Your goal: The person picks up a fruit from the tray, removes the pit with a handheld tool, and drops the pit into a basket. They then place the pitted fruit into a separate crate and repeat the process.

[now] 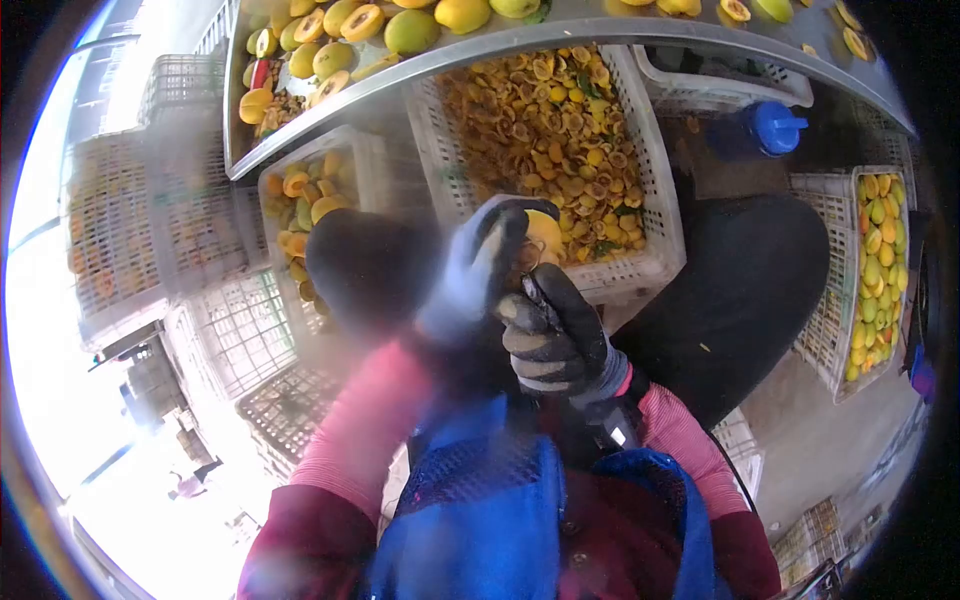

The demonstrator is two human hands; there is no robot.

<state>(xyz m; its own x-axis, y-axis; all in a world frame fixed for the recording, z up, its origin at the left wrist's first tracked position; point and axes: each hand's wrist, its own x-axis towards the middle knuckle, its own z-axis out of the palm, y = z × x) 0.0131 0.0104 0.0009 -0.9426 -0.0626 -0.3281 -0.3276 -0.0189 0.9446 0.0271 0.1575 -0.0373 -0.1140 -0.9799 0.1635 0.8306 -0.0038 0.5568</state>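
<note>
In front of my lap, my gloved left hand (478, 252) is closed around a yellow-orange peach-like fruit (543, 230). Its cut side seems to face my right hand. My gloved right hand (550, 340) is wrapped round a small dark-handled tool (540, 298), whose curved metal end touches the fruit. The fingers hide most of the handle, and blur softens the left glove. Just beyond both hands sits a white crate (660, 215) full of fruit scraps (560, 130), mostly hollowed orange-brown pieces.
A metal-rimmed table (600, 32) crosses the far side, bearing whole and halved fruit (412, 32). Left of my knees stands a crate of fruit (315, 200), with stacked crates (150, 220) beyond. A blue-lidded jug (775, 130) and another fruit crate (875, 270) stand at right.
</note>
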